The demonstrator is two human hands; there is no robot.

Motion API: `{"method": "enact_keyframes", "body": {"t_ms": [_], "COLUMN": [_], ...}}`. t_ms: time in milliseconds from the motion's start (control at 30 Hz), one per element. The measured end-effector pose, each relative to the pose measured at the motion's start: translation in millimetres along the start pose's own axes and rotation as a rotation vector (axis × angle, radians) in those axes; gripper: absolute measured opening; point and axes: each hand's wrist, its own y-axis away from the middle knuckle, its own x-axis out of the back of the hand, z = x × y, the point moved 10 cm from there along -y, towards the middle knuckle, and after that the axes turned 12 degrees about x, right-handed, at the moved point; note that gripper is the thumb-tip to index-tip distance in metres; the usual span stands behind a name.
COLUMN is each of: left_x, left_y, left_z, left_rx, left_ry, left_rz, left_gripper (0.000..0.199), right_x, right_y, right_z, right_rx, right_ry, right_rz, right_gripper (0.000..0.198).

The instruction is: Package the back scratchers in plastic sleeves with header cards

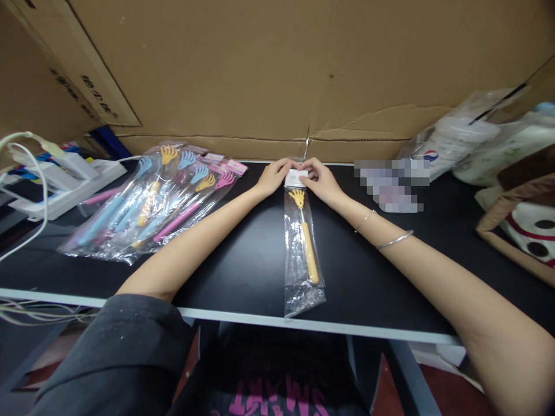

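A yellow back scratcher [309,251] lies in a clear plastic bag [299,289] on the black desk, its claw end away from me. At the far end of the bag is a small white card [296,178]. My left hand [276,176] is closed at the left edge of the card, pinching the bag's top. From the right, my right hand [321,180] pinches the same end, its thumb on the card. Both sets of fingertips nearly meet above the card. To the left lies a pile of bagged back scratchers [151,199] in blue, yellow and pink.
A white power strip [69,190] with plugs and cables stands at the far left. Cardboard walls [277,75] rise behind the desk. On the right are a blurred-out packet [390,185], a bagged drink cup [459,138] and a brown-handled bag [498,216].
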Motion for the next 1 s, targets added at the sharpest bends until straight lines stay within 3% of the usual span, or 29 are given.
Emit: {"method": "enact_keyframes", "body": {"t_ms": [300, 667, 1000], "left_x": [0, 2, 0], "left_y": [2, 1, 1], "left_z": [2, -4, -5], "left_rx": [0.025, 0.058, 0.117], "left_ry": [0.025, 0.082, 0.105], "left_rz": [-0.005, 0.013, -0.004], "left_gripper": [0.029, 0.02, 0.027], "right_x": [1, 6, 6], "right_y": [0, 1, 0], "right_z": [-3, 20, -1], "right_rx": [0.0, -0.027, -0.017], "right_ry": [0.002, -0.052, 0.021], "right_rz": [0.005, 0.061, 0.046], "right_gripper": [0.023, 0.053, 0.012]}}
